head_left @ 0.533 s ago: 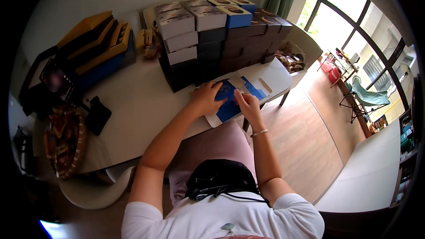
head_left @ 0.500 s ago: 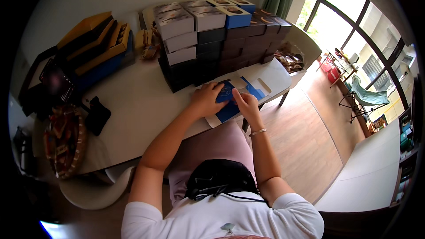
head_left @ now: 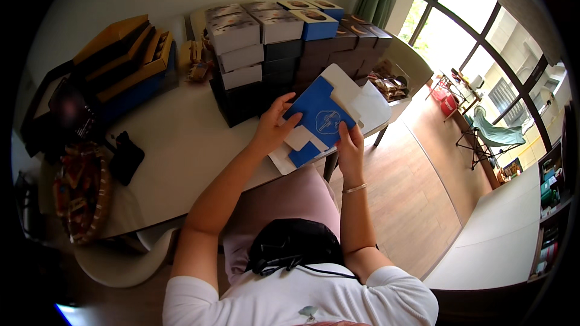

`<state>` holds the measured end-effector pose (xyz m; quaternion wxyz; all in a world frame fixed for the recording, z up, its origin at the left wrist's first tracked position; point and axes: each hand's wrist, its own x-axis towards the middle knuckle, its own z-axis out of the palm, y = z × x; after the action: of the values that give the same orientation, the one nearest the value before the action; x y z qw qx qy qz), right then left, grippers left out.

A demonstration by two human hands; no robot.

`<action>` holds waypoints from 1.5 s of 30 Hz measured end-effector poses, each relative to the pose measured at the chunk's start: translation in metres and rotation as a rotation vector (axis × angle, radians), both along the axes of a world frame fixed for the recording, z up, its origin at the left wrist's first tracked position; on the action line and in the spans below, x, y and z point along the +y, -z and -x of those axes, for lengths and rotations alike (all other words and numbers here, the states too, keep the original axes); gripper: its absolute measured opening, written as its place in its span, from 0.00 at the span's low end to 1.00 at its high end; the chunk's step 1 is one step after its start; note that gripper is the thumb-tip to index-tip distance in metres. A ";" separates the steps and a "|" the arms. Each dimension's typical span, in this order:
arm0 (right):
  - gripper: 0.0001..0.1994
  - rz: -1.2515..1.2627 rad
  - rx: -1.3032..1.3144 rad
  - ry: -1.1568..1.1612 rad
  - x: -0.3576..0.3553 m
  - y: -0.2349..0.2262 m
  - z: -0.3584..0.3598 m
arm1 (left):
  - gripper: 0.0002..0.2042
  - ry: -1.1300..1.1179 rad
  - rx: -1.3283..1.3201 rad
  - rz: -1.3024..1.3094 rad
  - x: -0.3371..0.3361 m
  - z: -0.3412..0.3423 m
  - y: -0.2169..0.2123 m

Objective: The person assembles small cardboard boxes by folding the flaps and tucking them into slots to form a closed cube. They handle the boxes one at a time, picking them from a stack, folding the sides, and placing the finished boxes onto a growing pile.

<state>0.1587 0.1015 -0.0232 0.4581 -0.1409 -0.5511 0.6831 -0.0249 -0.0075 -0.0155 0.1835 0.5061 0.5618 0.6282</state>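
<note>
In front of me, lifted and tilted above the table's near edge, is an unfolded cardboard box (head_left: pixel 324 108), blue with a white line emblem and white flaps. My left hand (head_left: pixel 275 127) grips its left edge, thumb on the blue face. At its lower right corner my right hand (head_left: pixel 351 145) pinches the card, the thumb pressed beside the emblem and the other fingers partly hidden. Below it, another flat blue-and-white card piece (head_left: pixel 303 155) lies at the table edge, partly covered.
Stacked boxes (head_left: pixel 232 30) in white, black and brown stand at the back of the table (head_left: pixel 175 145), blue ones (head_left: pixel 318 26) on top. Leaning yellow and blue box parts (head_left: pixel 124 54), a black pouch (head_left: pixel 127 157) and a snack basket (head_left: pixel 81 193) are on the left.
The blue cardboard box has come up off the table and tilted, showing its emblem face. My left hand has shifted to its left edge, my right hand to its lower right corner.
</note>
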 end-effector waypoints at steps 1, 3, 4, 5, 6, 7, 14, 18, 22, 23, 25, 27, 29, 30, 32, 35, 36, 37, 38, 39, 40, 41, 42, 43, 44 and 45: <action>0.13 0.025 0.043 0.031 -0.004 0.001 0.001 | 0.27 0.059 -0.047 0.051 -0.002 -0.002 -0.006; 0.16 0.073 0.128 0.094 -0.014 0.003 0.007 | 0.24 0.155 -0.113 0.075 0.000 -0.006 -0.006; 0.17 0.054 0.150 0.133 -0.016 0.005 0.013 | 0.23 0.186 -0.126 0.054 -0.002 -0.009 -0.003; 0.17 0.003 0.120 0.126 -0.021 -0.005 0.015 | 0.23 0.222 -0.141 0.036 -0.003 -0.011 0.000; 0.16 -0.048 0.090 0.120 -0.023 -0.017 0.016 | 0.23 0.169 -0.181 0.015 -0.003 -0.013 0.002; 0.16 -0.095 0.058 0.118 -0.023 -0.025 0.017 | 0.23 0.119 -0.221 -0.002 -0.003 -0.017 0.004; 0.26 -0.720 -0.295 0.190 -0.010 -0.061 0.038 | 0.30 0.219 -0.338 -0.188 -0.012 -0.022 -0.008; 0.26 -0.653 -0.205 0.284 -0.021 -0.021 0.037 | 0.27 0.131 -0.379 -0.070 -0.004 -0.019 0.002; 0.26 -0.175 -0.018 0.101 -0.019 -0.009 0.022 | 0.23 0.083 -0.038 -0.096 -0.006 -0.022 0.000; 0.25 -0.019 0.052 0.043 -0.025 -0.020 0.016 | 0.23 0.099 0.086 -0.139 -0.010 -0.025 -0.003; 0.25 0.183 0.124 -0.018 -0.026 -0.025 0.012 | 0.21 0.123 0.216 -0.203 -0.012 -0.028 -0.004; 0.25 0.273 0.131 -0.026 -0.020 -0.020 0.009 | 0.20 0.140 0.224 -0.250 -0.012 -0.029 -0.003; 0.22 0.236 0.136 -0.101 -0.022 -0.024 0.005 | 0.23 0.121 0.288 -0.266 -0.013 -0.026 0.000; 0.21 0.217 0.139 -0.138 -0.022 -0.025 0.003 | 0.25 0.112 0.320 -0.274 -0.014 -0.026 0.001; 0.19 0.268 0.113 -0.066 -0.015 -0.019 0.004 | 0.29 0.131 0.339 -0.232 -0.015 -0.026 -0.001; 0.15 0.257 0.152 -0.080 -0.018 -0.025 0.006 | 0.34 0.137 0.296 -0.314 -0.012 -0.032 -0.002; 0.13 0.239 0.179 -0.105 -0.020 -0.028 0.007 | 0.35 0.135 0.270 -0.365 -0.011 -0.033 -0.002; 0.13 0.207 0.169 -0.119 -0.018 -0.027 0.006 | 0.34 0.136 0.268 -0.383 -0.010 -0.033 0.000; 0.12 0.176 0.160 -0.133 -0.015 -0.026 0.005 | 0.34 0.138 0.266 -0.401 -0.009 -0.033 0.002; 0.12 0.145 0.151 -0.147 -0.014 -0.026 0.004 | 0.33 0.139 0.265 -0.419 -0.009 -0.033 0.004; 0.12 0.140 0.141 -0.139 -0.013 -0.027 0.002 | 0.33 0.166 0.258 -0.372 -0.010 -0.032 0.003; 0.11 0.134 0.132 -0.131 -0.013 -0.029 0.001 | 0.34 0.192 0.252 -0.325 -0.012 -0.029 0.001; 0.11 0.129 0.122 -0.123 -0.013 -0.031 -0.001 | 0.34 0.218 0.245 -0.278 -0.013 -0.028 -0.001; 0.11 0.149 0.117 -0.130 -0.012 -0.031 -0.003 | 0.35 0.240 0.202 -0.257 -0.015 -0.030 -0.006; 0.10 0.168 0.111 -0.136 -0.011 -0.030 -0.005 | 0.36 0.262 0.158 -0.235 -0.018 -0.032 -0.012; 0.10 0.188 0.105 -0.142 -0.011 -0.030 -0.007 | 0.36 0.284 0.114 -0.214 -0.020 -0.034 -0.016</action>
<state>0.1656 0.0904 0.0069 0.4216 -0.1080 -0.4684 0.7689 0.0087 -0.0276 0.0004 0.1833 0.6316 0.4243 0.6224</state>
